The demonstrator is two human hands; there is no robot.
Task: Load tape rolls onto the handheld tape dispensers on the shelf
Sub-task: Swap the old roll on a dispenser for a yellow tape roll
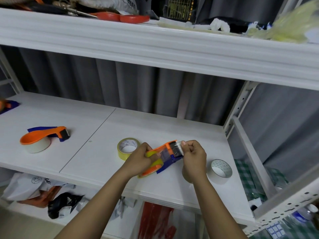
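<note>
An orange and blue handheld tape dispenser with a yellowish roll in it lies on the white shelf. My left hand grips its roll end. My right hand pinches the clear tape end at the dispenser's cutter head. A loose yellow tape roll lies just left of my left hand. A white tape roll lies to the right of my right hand. A second orange dispenser, loaded with a white roll, rests at the left of the shelf.
The upper shelf overhangs close above and carries red-handled scissors and clutter. A perforated metal upright stands at the right. Bags and a red item lie on the lower level. Part of another dispenser shows at the far left.
</note>
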